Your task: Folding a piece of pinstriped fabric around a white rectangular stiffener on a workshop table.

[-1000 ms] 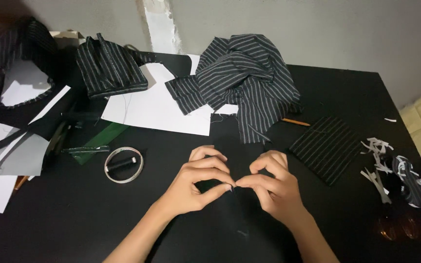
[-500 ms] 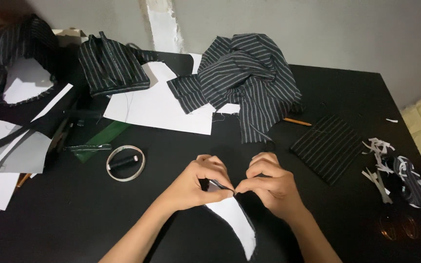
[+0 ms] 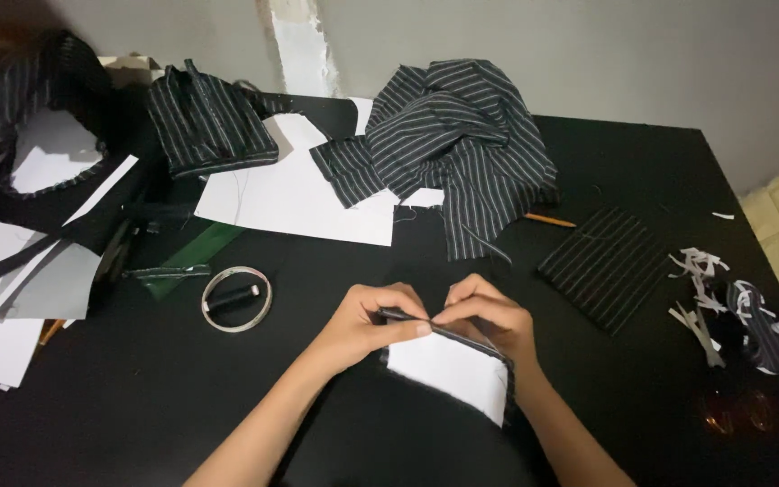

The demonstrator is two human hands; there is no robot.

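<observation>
Both my hands are on the small black fabric piece with white lining (image 3: pixel 448 365), which lies on the black tabletop (image 3: pixel 588 424) just in front of me. A second ago only dark cloth showed between my fingers; half a second ago a white wedge had appeared; now the white face lies broad and nearly flat, so the piece has been opened or turned over. My judgement: the upper edge is being folded or creased.

My left hand (image 3: pixel 373 323) is narrowly closed, thumb and fingers pinching the dark top edge. My right hand (image 3: pixel 484 317) pinches the same edge just beside it, fingertips almost touching the left.

No packages, labels or signs visible. Nearby:
- round ring with a dark spool inside (image 3: pixel 236 299), left of my left hand, apart from it
- flat rectangular black pinstriped fabric panel (image 3: pixel 608 268), right
- crumpled heap of black pinstriped cloth (image 3: pixel 457 144), far side
- large white paper sheet (image 3: pixel 295 194) under the heap's edge
- white and striped trimmings (image 3: pixel 723 307), far right
- orange pencil (image 3: pixel 549 219), beside the heap
</observation>
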